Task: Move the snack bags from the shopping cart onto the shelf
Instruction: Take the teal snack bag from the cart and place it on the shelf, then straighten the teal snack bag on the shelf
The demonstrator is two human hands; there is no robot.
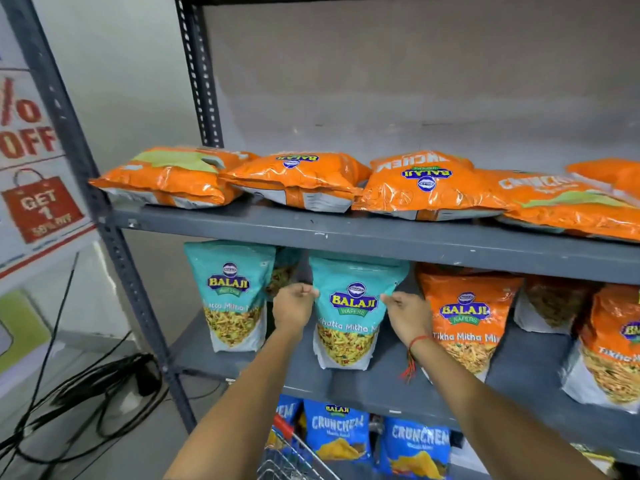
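Left hand [294, 304] and right hand [408, 311] pinch the teal foil snack pouch [349, 313] (centre frame); seat it upright on the grey metal shelf [381, 386].

The teal bag [349, 313] reads "BALAJI WAFERS" and "Khatta Mitha". The orange bag [464, 323] beside it reads "BALAJI WAFERS, Tikha Mitha"; the blue bags [337, 433] below read "CRUNCHEM". The wall poster [38, 188] reads "OFF" and "GET 1".

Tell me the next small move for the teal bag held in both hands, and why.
Probably let go and draw both hands back. The teal Khatta Mitha snack pouch already appears upright on the grey metal middle shelf, pinched at its edges by the left hand and right hand.
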